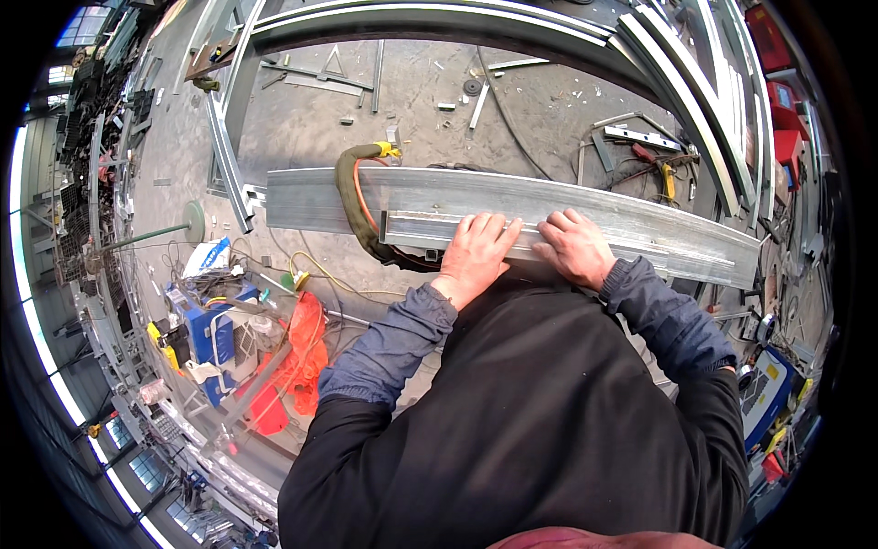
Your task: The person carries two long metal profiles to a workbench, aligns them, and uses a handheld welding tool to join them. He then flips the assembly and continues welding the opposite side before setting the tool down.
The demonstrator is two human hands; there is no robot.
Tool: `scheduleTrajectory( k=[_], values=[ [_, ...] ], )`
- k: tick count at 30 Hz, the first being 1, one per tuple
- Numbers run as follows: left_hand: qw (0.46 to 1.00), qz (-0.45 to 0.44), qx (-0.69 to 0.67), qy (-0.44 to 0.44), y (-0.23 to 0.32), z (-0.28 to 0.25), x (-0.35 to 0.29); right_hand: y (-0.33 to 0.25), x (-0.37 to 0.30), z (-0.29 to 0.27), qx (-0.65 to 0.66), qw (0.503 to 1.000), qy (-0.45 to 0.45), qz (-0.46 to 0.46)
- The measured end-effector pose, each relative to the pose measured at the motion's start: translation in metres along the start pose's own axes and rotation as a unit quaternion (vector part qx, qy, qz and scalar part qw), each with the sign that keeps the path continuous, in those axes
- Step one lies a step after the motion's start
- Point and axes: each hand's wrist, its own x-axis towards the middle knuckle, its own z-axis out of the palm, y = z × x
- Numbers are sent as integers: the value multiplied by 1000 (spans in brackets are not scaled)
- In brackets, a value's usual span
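A wide, flat grey metal beam (pixel 311 197) spans left to right in front of me. Along its near edge lies a shorter square metal tube (pixel 412 229), its open end showing at the left. Bent over the tube's top, the fingers of my left hand (pixel 474 254) grip it near its left part. My right hand (pixel 578 249) is closed over the same tube a little further right, fingertips on its upper face. The undersides of both grips are hidden. A thick olive-sleeved cable with an orange line (pixel 347 188) hangs over the beam left of my hands.
Long metal profiles (pixel 695 82) frame the far and right sides. A yellow-and-red tool (pixel 669 178) lies on the floor at the right. Blue machines (pixel 212 334), orange-red sheeting (pixel 309 357) and loose hoses crowd the left. Another blue machine (pixel 768 393) stands at the right.
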Motion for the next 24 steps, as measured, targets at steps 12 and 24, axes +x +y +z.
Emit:
scheduleTrajectory(
  k=[12,24],
  values=[
    [998,-42,11,-46,8,10,12,29,-46,-37,6,998,-56,15],
    [991,-39,101,-73,5,22,5,63,-94,-29,28,999,-13,33]
  ],
)
